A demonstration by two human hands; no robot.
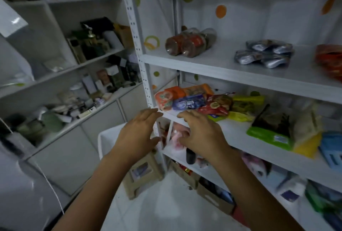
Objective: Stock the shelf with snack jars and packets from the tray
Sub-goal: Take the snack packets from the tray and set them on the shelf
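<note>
Our left hand (137, 134) and right hand (199, 136) hover by the shelf (233, 131) edge — fingers apart, relaxed — near packets (188, 102).

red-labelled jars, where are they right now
In the head view the red-labelled jars sit at the left end of the upper shelf, just right of the perforated upright, with the silver packets further right.

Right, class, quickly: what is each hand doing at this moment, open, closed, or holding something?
Left hand: open, fingers relaxed, holding nothing.
Right hand: open, fingers loosely spread, holding nothing.
</note>
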